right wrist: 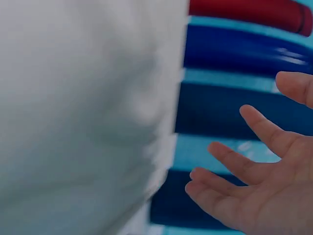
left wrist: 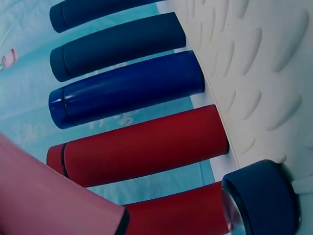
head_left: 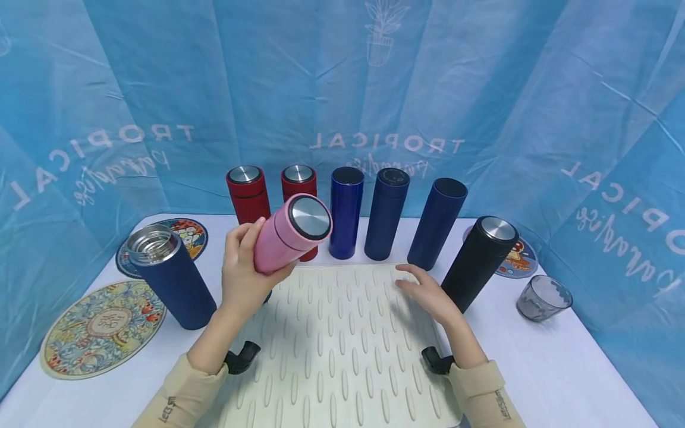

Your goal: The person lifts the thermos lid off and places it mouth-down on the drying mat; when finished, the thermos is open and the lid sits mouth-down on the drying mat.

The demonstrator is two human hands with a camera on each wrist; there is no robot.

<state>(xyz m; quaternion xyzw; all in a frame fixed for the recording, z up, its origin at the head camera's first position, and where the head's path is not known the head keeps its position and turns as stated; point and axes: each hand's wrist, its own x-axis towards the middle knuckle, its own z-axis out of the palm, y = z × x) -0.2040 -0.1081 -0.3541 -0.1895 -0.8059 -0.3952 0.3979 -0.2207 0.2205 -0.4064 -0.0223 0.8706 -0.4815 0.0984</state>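
Note:
My left hand (head_left: 241, 270) grips a pink thermos bottle (head_left: 280, 238), raised and tilted with its steel-topped lid towards the upper right. Part of that bottle's pink side fills the lower left corner of the left wrist view. Spread and holding nothing, my right hand (head_left: 428, 294) hovers over the right side of the cream mat (head_left: 332, 356), near a black thermos bottle (head_left: 476, 261). A lidless navy thermos (head_left: 173, 285) stands left of my left hand. In the left wrist view a dark blue cap (left wrist: 266, 196) sits on the mat; the hand mostly hides it in the head view.
Along the back stand two red thermoses (head_left: 248, 199), a glossy blue one (head_left: 345, 220) and two navy ones (head_left: 386, 217). Round patterned placemats (head_left: 104, 330) lie at the left and behind the black bottle. A small clear glass (head_left: 543, 300) is at the right.

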